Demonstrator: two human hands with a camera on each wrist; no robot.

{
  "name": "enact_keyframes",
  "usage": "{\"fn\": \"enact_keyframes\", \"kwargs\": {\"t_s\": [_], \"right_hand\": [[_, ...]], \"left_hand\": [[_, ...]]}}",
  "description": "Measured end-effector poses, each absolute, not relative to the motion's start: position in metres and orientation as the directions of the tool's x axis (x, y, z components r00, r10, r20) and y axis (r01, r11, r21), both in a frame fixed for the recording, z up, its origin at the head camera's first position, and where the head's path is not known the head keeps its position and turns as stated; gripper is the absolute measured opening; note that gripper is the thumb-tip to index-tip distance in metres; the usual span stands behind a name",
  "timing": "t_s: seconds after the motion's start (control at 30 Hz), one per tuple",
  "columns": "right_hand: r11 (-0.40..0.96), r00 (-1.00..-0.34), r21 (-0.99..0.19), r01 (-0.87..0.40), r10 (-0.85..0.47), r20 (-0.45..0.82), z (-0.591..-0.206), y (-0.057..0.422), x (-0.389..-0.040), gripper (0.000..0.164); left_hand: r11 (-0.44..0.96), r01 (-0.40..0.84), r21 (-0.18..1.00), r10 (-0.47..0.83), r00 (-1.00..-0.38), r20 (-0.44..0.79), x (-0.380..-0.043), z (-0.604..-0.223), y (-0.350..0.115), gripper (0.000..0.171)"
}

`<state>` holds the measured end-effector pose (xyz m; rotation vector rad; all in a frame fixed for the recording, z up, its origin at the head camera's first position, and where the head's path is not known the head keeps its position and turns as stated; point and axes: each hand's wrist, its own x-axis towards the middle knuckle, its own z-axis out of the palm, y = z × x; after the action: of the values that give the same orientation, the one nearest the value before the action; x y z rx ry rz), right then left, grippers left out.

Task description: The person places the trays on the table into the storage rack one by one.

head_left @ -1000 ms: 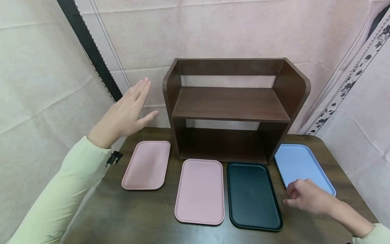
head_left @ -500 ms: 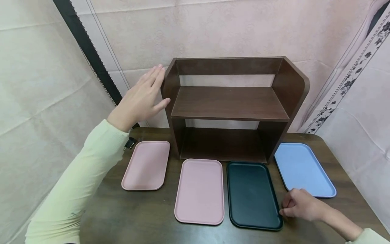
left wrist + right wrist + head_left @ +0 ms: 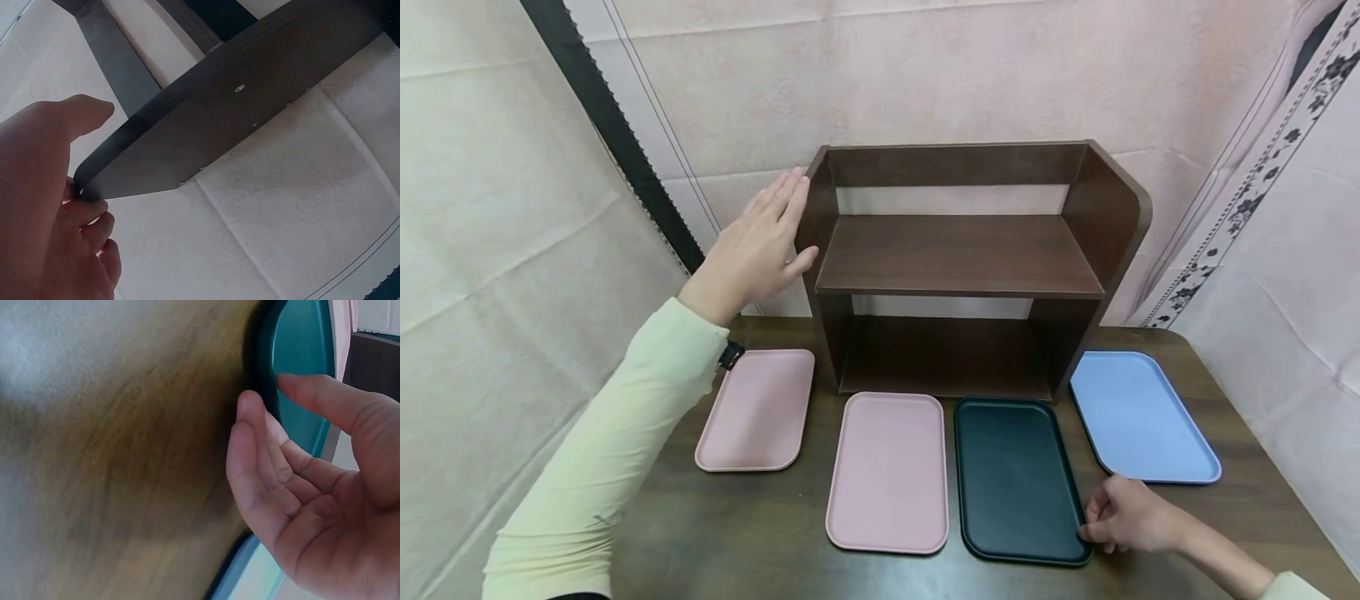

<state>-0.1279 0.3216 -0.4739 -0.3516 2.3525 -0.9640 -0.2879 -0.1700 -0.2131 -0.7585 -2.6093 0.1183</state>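
Observation:
At the dark green tray point(image 3: 1022, 483), my right hand point(image 3: 1138, 517) pinches the right rim near its front corner. In the right wrist view the thumb lies over the rim and the curled fingers point(image 3: 250, 450) are at its outer edge; the tray lies on the table. My left hand point(image 3: 752, 250) is held up with extended fingers at the left side panel of a dark brown two-tier shelf point(image 3: 962, 250). Seen from the left wrist, the fingertips meet the panel's corner point(image 3: 100, 187), while the thumb stands apart from it.
Two pink trays, one at the left point(image 3: 758, 408) and one in the middle point(image 3: 889, 475), lie on the brown wooden table point(image 3: 737, 533). A blue tray point(image 3: 1142, 417) lies at the right. Pale cloth point(image 3: 940, 75) hangs behind and on both sides.
My left hand has moved right to the shelf's side. My right hand has shifted left and toward me, from beside the blue tray to the dark green tray's rim.

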Motion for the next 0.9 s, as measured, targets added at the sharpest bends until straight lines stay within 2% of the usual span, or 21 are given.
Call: {"fn": "enact_keyframes", "kwargs": {"t_s": [0.43,0.67,0.9], "right_hand": [[0.515,-0.773,-0.839,0.173,-0.457,-0.440,-0.484,0.324,-0.127,0.017],[0.451,-0.757,-0.875,0.178,-0.506,-0.414,-0.487,0.330,-0.127,0.014],[0.432,-0.759,-0.878,0.206,-0.496,-0.422,-0.488,0.330,-0.125,0.013]], "left_hand": [[0.825,0.513,-0.239,0.563,-0.699,0.441,-0.295,-0.221,-0.173,0.079],[0.822,0.516,-0.242,0.566,-0.689,0.452,-0.295,-0.222,-0.173,0.078],[0.823,0.512,-0.245,0.565,-0.698,0.441,-0.295,-0.221,-0.173,0.078]]}}
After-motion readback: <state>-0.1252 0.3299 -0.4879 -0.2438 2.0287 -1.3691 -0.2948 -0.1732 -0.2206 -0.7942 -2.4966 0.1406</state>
